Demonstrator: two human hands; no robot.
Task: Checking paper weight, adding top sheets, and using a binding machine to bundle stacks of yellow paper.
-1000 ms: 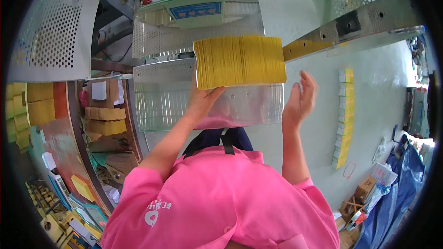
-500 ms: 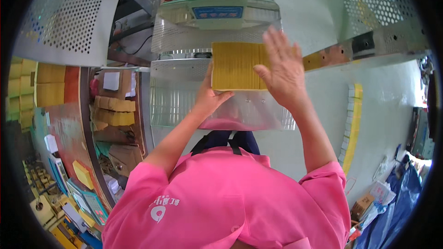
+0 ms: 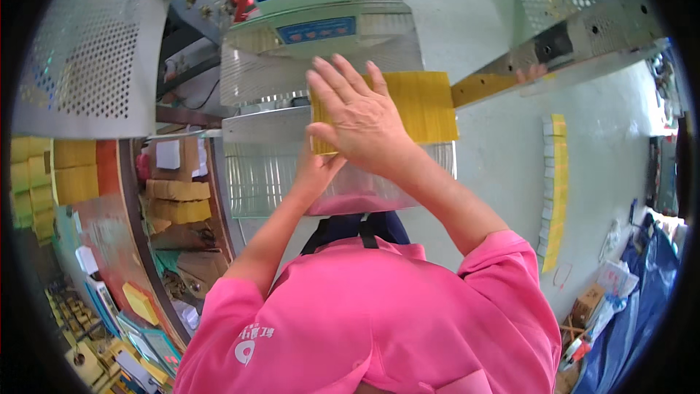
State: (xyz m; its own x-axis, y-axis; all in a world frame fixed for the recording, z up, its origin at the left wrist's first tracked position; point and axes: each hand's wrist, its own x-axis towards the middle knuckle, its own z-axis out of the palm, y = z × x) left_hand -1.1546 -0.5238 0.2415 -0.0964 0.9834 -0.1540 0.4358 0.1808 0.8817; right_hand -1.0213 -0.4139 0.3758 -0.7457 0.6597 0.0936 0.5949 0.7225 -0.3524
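Observation:
A yellow stack of thin, closely packed sheets [image 3: 423, 106] is held level in front of me, over a shiny metal tray [image 3: 248, 168]. My left hand [image 3: 317, 171] grips its left end from below; the stack and my other hand hide most of those fingers. Flat and open, with fingers stretched out, my right hand [image 3: 357, 113] lies over the left part of the stack's upper face. Whether its palm presses on the sheets is hidden.
Perforated metal guards [image 3: 95, 51] flank the machine, and a metal bar [image 3: 554, 47] slants at the right. At left stands a worktable [image 3: 113, 211] with yellow stacks. A long yellow-and-white row [image 3: 555, 190] lies to the right. Blue sheeting [image 3: 627, 321] is heaped at lower right.
My right hand has swept left across the yellow stack, from its right end to its left part. The stack's right end now shows. My view has shifted slightly.

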